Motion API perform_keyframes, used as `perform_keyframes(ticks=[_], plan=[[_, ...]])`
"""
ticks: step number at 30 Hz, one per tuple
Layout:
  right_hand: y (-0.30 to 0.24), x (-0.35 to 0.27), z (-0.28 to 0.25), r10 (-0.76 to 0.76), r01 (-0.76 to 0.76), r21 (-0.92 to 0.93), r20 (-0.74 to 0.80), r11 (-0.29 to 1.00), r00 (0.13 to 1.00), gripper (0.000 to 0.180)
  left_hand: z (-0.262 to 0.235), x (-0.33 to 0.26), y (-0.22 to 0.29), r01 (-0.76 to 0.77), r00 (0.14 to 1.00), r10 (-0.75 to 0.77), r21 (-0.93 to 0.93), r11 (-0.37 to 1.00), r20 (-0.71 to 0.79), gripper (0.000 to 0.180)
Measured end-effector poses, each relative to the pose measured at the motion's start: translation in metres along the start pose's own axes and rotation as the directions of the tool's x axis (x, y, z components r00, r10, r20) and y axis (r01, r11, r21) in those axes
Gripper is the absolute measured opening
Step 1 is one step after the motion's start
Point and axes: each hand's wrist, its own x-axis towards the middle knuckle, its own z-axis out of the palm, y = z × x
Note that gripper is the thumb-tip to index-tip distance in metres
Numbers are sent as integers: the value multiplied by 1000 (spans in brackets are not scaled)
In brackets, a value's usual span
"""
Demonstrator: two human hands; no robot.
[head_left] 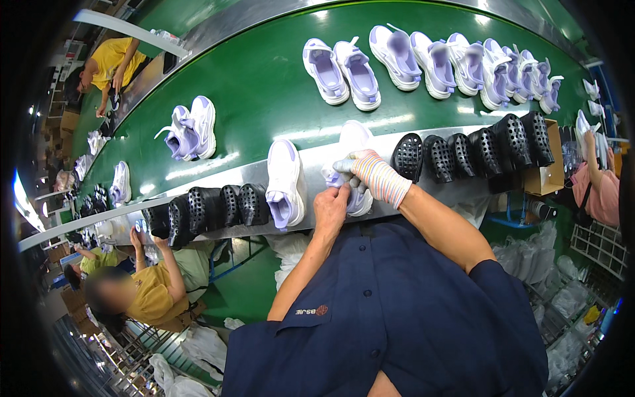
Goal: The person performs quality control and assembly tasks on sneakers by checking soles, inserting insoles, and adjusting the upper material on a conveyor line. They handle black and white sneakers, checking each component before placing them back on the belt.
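Observation:
A white and lilac sneaker (356, 134) lies on the metal ledge in front of me, toe pointing away. My bare left hand (330, 206) is closed at its near left side, thumb and fingers pinched on the upper around the opening. From the right, my right hand (370, 173), in a striped knit glove with grey fingertips, reaches over the shoe's middle. Its fingers are bent onto the upper and hide the lacing area. Just left of my left hand stands a matching sneaker (284, 178), untouched, its opening toward me.
Black perforated shoe forms line the ledge, some at left (198, 210) and some at right (466, 153). On the green belt (258, 86) beyond sit several white and lilac sneakers (325, 71). A cardboard box (548, 165) is at right. Co-workers in yellow (155, 291) and pink (598, 188) work nearby.

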Motion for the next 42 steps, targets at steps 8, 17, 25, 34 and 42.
perform_keyframes(ticks=[8, 17, 25, 34, 42], plan=[[22, 0, -26, 127, -125, 214, 4, 969, 992, 11, -6, -4, 2, 119, 993, -116, -151, 981, 30, 43], [71, -1, -23, 190, -167, 297, -52, 940, 980, 9, 3, -6, -1, 41, 996, -59, -251, 967, -64, 46], [87, 4, -11, 81, -70, 65, -192, 995, 978, 19, 8, -7, -1, 62, 994, -84, -284, 957, -69, 46], [114, -10, -26, -189, -36, -436, -463, 899, 866, 25, 3, -21, 0, -340, 939, 343, 125, 932, -10, 21], [116, -21, -18, -521, -16, -790, -420, 613, 744, 35, 7, -4, 31, -665, 669, 741, 489, 564, 54, 19]])
